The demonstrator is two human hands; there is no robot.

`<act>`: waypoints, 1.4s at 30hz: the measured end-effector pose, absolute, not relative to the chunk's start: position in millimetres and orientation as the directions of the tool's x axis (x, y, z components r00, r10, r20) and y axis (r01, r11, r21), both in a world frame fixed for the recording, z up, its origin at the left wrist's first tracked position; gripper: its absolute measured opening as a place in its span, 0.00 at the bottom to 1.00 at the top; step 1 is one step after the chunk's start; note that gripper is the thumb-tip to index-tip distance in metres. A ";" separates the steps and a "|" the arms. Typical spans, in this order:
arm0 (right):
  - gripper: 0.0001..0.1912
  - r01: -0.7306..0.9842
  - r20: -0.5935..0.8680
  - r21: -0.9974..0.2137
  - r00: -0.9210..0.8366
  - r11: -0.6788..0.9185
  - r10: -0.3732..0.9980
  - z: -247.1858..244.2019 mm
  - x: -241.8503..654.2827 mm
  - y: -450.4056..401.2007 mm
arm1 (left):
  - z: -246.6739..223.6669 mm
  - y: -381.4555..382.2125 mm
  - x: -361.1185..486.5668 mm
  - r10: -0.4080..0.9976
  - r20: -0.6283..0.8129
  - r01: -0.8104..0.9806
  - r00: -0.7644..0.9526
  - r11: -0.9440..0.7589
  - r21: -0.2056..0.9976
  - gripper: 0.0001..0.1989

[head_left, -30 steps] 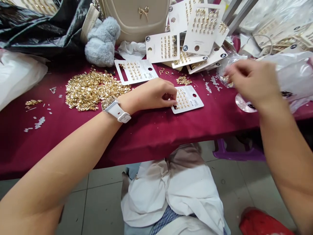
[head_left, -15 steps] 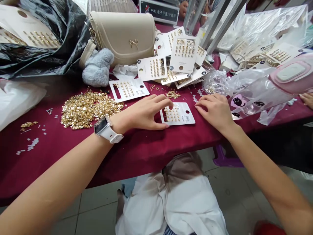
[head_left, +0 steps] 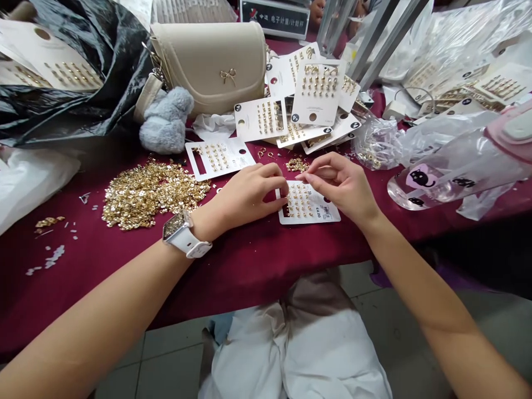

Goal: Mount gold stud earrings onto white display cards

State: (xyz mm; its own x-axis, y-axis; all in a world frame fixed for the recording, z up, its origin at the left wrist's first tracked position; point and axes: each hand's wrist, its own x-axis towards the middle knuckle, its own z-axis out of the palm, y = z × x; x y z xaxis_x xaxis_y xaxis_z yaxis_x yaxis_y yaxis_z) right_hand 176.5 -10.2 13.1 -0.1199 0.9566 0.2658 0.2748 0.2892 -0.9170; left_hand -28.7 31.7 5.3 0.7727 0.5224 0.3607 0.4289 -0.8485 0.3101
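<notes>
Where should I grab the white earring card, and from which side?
Pinch the white earring card by its right end, at the price label, coming from the right: that end bears no earrings and lies free, flat on the burgundy cloth, while your left hand sits at the left edge.

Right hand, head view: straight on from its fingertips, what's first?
Likely the left hand's fingertips, though the right hand may touch the white earring card first; its height above the card is unclear.

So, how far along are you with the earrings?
Some way: several full earring cards lie heaped ahead. One card is in hand, the left hand and right hand at it. A big pile of loose gold earrings is left.
</notes>
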 end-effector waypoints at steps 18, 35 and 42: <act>0.12 0.685 0.374 -0.206 -0.604 0.699 0.703 47.6 178.5 31.5 | 1.6 31.0 -25.0 0.532 0.310 0.456 0.788 -0.842 0.287 0.12; 0.08 0.574 0.325 0.019 -0.778 0.819 0.538 34.1 185.9 20.5 | -3.5 35.3 -18.7 0.527 0.394 0.418 0.753 -0.845 0.333 0.08; 0.10 0.588 0.315 0.021 -0.771 0.809 0.553 29.6 186.5 19.0 | -4.6 36.0 -20.1 0.518 0.390 0.411 0.761 -0.851 0.327 0.07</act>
